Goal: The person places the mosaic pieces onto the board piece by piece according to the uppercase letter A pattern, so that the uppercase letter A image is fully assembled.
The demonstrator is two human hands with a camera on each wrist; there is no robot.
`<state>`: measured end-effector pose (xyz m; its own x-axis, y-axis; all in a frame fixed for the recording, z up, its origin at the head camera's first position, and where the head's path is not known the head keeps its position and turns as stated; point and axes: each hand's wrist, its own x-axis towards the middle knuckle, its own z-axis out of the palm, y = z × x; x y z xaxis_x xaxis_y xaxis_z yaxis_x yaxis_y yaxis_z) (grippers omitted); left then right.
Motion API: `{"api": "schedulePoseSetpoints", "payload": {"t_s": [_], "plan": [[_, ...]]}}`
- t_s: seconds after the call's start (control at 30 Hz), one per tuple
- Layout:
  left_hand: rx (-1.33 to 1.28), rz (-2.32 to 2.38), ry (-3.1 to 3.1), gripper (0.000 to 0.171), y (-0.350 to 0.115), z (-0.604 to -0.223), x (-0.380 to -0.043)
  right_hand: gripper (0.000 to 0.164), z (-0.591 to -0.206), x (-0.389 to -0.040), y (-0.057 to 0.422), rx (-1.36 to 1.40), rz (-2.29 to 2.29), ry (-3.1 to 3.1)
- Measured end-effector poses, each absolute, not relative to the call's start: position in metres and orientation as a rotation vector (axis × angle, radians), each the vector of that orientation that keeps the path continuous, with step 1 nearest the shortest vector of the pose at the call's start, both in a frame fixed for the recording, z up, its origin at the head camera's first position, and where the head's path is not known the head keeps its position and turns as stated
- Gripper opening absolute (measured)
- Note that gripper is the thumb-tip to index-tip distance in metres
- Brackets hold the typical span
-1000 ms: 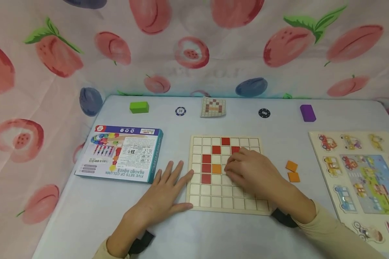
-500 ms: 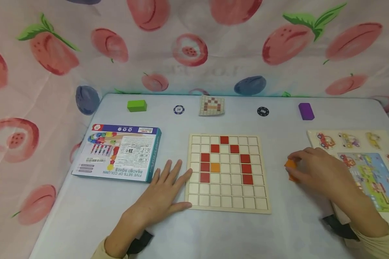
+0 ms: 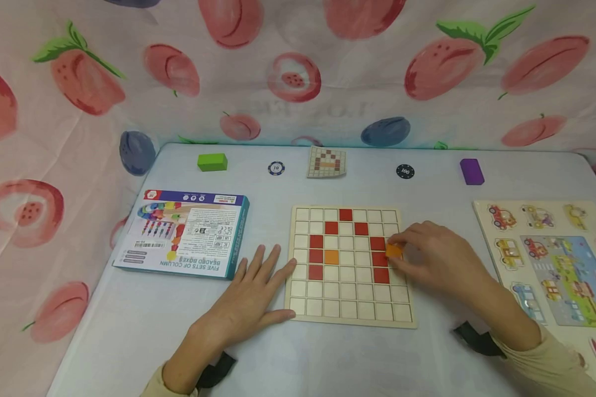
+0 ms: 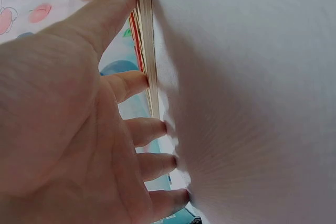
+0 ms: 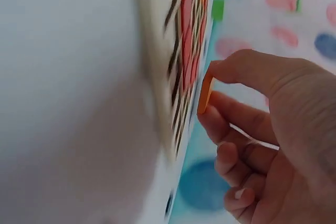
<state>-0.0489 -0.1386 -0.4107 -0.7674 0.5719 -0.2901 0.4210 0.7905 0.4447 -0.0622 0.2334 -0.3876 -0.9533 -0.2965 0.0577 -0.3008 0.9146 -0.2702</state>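
A wooden grid board (image 3: 347, 291) lies on the table, with several red square tiles (image 3: 315, 256) and one orange tile (image 3: 331, 257) in its cells. My right hand (image 3: 439, 259) is at the board's right edge, pinching an orange tile (image 3: 394, 251) between thumb and finger. In the right wrist view that orange tile (image 5: 206, 93) is tilted on edge, apart from the board. My left hand (image 3: 245, 300) rests spread on the table along the board's left edge. Thumb and forefinger of the left hand (image 4: 79, 108) touch the board's side (image 4: 149, 51) in the left wrist view.
A small pattern card (image 3: 326, 162) stands at the back, between two round chips (image 3: 276, 168). Green block (image 3: 212, 162) and purple block (image 3: 472, 171) flank them. A flat box (image 3: 184, 234) lies left, a picture puzzle board (image 3: 511, 275) right.
My right hand went from the board to the loose orange tiles on the right, then came back left with an orange tile. My left hand has stayed put.
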Motion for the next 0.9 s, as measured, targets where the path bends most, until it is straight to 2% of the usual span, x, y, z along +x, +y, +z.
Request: {"api": "schedulePoseSetpoints", "payload": {"t_s": [0.17, 0.37, 0.5, 0.77, 0.9], "plan": [[0.756, 0.518, 2.561, 0.087, -0.138, -0.411, -0.049, 0.027, -0.394, -0.072, 0.189, 0.695, 0.455, -3.040], [0.747, 0.501, 2.556, 0.088, -0.138, -0.411, -0.050, 0.017, -0.401, -0.081, 0.163, 0.796, 0.428, -3.006], [0.753, 0.496, 2.558, 0.088, -0.139, -0.409, -0.051, 0.011, -0.401, -0.080, 0.163, 0.785, 0.433, -2.982], [0.733, 0.506, 2.558, 0.088, -0.138, -0.408, -0.051, 0.016, -0.399, -0.070, 0.174, 0.805, 0.404, -2.977], [0.723, 0.477, 2.552, 0.089, -0.138, -0.409, -0.050, 0.020, -0.391, -0.058, 0.197, 0.657, 0.399, -3.072]]}}
